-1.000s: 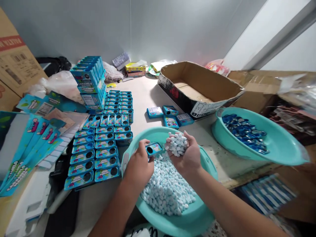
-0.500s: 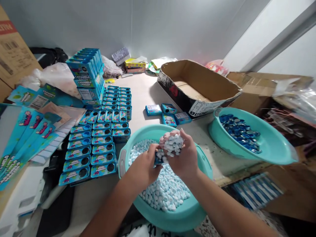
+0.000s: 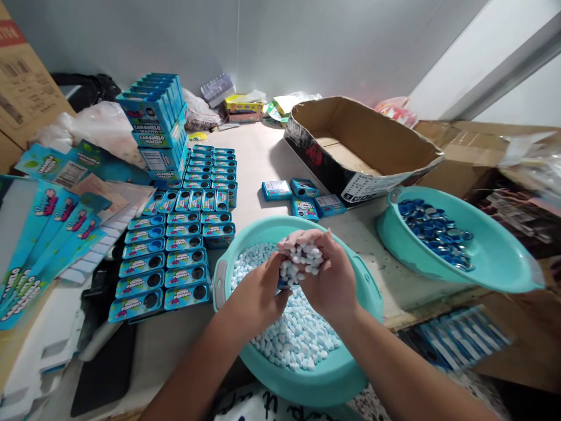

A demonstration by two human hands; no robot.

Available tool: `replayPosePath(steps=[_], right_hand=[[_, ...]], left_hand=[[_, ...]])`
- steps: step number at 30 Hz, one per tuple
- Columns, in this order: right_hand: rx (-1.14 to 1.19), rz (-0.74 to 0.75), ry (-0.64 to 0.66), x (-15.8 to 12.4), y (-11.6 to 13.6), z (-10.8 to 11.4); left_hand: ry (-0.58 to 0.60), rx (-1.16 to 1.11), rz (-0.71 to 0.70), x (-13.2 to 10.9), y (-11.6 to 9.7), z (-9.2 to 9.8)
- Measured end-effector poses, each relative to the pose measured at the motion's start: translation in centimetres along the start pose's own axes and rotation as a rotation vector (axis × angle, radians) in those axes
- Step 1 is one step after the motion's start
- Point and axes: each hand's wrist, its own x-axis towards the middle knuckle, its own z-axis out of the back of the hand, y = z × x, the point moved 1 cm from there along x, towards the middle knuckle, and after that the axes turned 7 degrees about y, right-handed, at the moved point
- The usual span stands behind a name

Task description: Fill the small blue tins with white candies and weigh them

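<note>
Over a turquoise basin [image 3: 307, 386] full of small pale-blue and white candies [image 3: 302, 336], my two hands meet. My left hand [image 3: 258, 295] is closed around a small blue tin [image 3: 284, 284], mostly hidden by fingers and candies. Cupped beside it, my right hand [image 3: 331, 283] holds a heap of loose candies [image 3: 309, 255] against the tin's opening. Some candies lie at the top of the tin; how full it is inside cannot be seen.
Rows of blue tins [image 3: 184, 275] stand left, with stacked tins [image 3: 153, 123] behind. Several tins [image 3: 302, 207] lie near an open cardboard box [image 3: 363, 158]. A second turquoise basin [image 3: 499, 251] at right holds blue metal pieces [image 3: 438, 237]. Printed blue sheets [image 3: 48, 245] lie far left.
My right hand has tipped and closed in towards the tin, and the heap of candies in it has shrunk and shifted towards the tin. The view has shifted slightly.
</note>
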Motion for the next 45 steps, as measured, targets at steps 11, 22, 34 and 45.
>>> replayPosePath(steps=[11,22,34,45], right_hand=[[-0.227,0.145,0.187,-0.3,0.0,0.0],[-1.134,0.319,0.189,0.8,0.8,3.9],[-1.061,0.383,0.354,0.4,-0.3,2.8],[-0.773,0.264,0.246,0.1,-0.5,2.5]], left_hand=[[-0.006,-0.011,0.08,0.2,0.1,0.2],[-0.356,-0.098,0.274,0.7,0.4,0.8],[-0.253,-0.032,0.073,0.8,0.7,0.9],[-0.288,-0.061,0.132,0.8,0.8,0.6]])
